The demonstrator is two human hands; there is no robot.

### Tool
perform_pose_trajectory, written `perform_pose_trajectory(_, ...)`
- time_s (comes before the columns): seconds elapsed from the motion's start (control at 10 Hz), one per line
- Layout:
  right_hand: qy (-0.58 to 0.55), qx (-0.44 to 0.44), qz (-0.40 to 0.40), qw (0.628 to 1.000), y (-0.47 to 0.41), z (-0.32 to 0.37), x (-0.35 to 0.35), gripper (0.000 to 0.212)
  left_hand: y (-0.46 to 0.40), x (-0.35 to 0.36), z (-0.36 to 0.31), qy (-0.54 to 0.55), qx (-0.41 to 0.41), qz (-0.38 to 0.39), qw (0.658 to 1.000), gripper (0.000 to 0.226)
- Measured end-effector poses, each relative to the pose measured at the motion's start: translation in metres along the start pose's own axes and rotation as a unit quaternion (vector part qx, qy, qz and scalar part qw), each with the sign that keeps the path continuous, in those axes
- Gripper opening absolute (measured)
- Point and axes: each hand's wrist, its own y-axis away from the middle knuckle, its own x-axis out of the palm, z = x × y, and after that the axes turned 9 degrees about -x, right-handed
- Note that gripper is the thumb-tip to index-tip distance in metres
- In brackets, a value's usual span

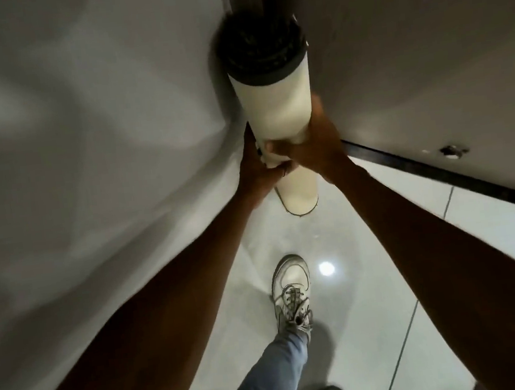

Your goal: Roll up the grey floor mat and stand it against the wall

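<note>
We see pale walls [409, 51] meeting in a corner above the glossy tiled floor [370, 278]. The rolled mat [275, 104] stands upright in that corner, its base on the floor. Our left hand [258, 169] and right hand [311, 144] each have their grip closed around the roll. One white sneaker [291, 289] stands below.

An indoor room or hallway, though which kind cannot be told: glossy white floor tiles [370, 278] with thin grout lines mirror a ceiling light at 5 o'clock, and plain pale walls [425, 50] with a dark skirting strip [438, 172] meet at 12 o'clock.
</note>
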Motion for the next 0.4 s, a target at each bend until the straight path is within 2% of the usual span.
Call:
perform_pose_trajectory(0.1,-0.015,-0.007,-0.016,1.000,-0.008,-0.002,0.002,0.116,-0.015,-0.013,-0.016,0.297,-0.177,0.111,0.932,0.044)
perform_pose_trajectory(0.2,0.004,0.001,-0.017,1.000,-0.004,0.000,0.003,0.118,-0.010,-0.008,-0.016,0.129,-0.054,0.066,0.988,0.049)
perform_pose_trajectory(0.3,0.021,0.022,0.007,1.000,0.004,0.007,-0.002,0.139,0.009,0.003,-0.001,0.059,-0.040,-0.032,0.997,0.087)
perform_pose_trajectory(0.4,0.078,0.066,0.019,0.995,0.035,0.028,-0.016,0.155,0.057,0.003,0.000,-0.002,0.054,-0.054,0.997,0.103)
